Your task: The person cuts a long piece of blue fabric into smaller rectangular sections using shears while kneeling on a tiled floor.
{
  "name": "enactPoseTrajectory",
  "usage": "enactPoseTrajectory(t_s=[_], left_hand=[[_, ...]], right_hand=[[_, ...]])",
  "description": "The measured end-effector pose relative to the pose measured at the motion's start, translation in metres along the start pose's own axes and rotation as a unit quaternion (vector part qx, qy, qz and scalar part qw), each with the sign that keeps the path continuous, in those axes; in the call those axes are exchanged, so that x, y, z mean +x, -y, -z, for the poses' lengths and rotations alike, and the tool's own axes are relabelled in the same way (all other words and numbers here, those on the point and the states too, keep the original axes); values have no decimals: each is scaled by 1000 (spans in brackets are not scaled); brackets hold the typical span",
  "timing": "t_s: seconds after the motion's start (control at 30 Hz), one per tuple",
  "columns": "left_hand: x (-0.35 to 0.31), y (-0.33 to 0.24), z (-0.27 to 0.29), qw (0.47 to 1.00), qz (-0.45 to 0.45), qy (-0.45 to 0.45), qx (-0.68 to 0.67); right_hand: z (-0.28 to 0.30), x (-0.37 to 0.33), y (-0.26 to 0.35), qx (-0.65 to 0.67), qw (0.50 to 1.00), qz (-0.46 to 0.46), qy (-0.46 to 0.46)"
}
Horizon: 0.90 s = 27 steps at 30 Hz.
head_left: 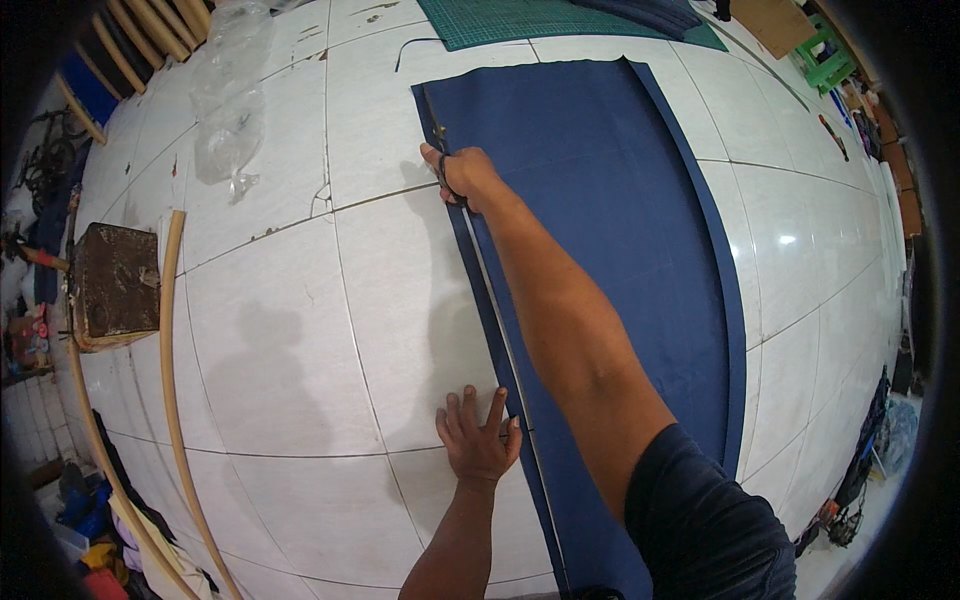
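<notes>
A large sheet of dark blue fabric (610, 230) lies flat on the white tiled floor (300, 320). My right hand (465, 175) is stretched far forward and grips a pair of scissors (440, 150) at the fabric's left edge, where a narrow strip (490, 300) is parted from the sheet by a cut line. My left hand (478, 440) rests flat on the floor close to me, fingers spread, its fingertips touching the blue strip.
A green cutting mat (520, 20) lies beyond the fabric. Crumpled clear plastic (228, 110) sits at the far left. A dark wooden box (115, 285) and long curved rattan sticks (170, 380) lie to the left. Clutter lines the floor's edges.
</notes>
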<state>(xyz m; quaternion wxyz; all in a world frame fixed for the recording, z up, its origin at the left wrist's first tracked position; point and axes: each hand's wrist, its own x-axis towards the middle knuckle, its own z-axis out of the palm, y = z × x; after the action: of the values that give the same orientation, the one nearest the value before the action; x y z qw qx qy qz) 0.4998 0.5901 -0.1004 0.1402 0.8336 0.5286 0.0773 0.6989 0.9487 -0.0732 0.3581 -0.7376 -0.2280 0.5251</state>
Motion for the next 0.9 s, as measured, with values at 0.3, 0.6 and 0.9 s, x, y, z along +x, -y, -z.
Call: enactPoseTrajectory(t_s=[0.3, 0.6, 0.9], left_hand=[[5, -3, 3, 999, -9, 2, 31], [1, 4, 6, 1000, 7, -11, -5], [-1, -5, -4, 999, 25, -22, -7]], right_hand=[[8, -5, -4, -149, 985, 89, 18], [109, -305, -188, -221, 965, 97, -99], [209, -512, -459, -403, 870, 18, -285]])
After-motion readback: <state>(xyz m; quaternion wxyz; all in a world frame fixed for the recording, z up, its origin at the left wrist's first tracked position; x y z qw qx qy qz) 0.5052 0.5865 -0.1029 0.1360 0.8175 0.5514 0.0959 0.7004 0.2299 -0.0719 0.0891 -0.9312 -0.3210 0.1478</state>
